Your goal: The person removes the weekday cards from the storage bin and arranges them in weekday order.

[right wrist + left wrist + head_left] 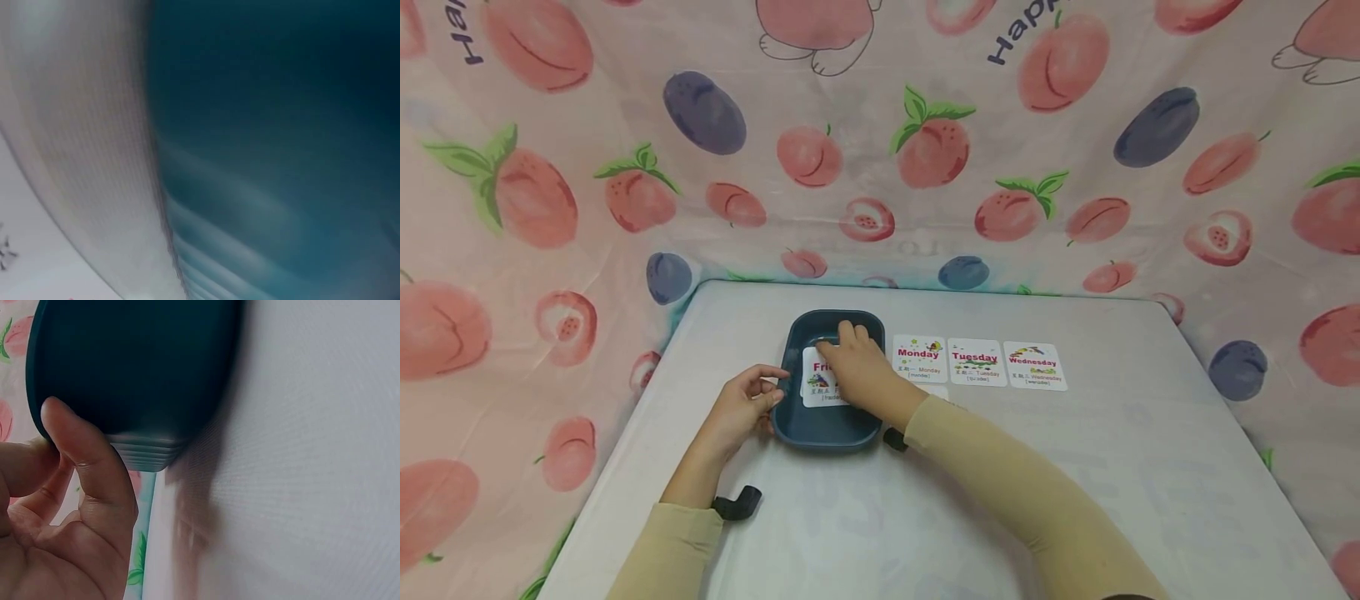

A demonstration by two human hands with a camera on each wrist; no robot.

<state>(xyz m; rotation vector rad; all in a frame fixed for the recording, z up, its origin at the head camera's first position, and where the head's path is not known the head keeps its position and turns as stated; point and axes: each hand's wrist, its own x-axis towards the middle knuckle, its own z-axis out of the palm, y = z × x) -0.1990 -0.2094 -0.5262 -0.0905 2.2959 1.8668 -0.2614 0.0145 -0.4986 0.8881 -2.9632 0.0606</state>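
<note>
In the head view a dark teal tray [827,435] stands on the table, long side pointing away from me. My left hand [747,404] grips its left rim; the left wrist view shows the thumb [87,447] against the tray wall [144,440]. Over the tray, my right hand [868,371] pinches a white "Friday" card [820,387] by its upper part, covering some of the print. Another card edge peeks out beneath it. The right wrist view holds only a blurred close-up of the tray's ribbed side [250,206]; the fingers are out of it.
Right of the tray lies a row of cards: Monday [919,360], Tuesday [977,363] and Wednesday [1035,367]. Below Monday, another white card [938,391] is mostly hidden by the right forearm. A peach-printed cloth [865,175] hangs behind the white table [820,533].
</note>
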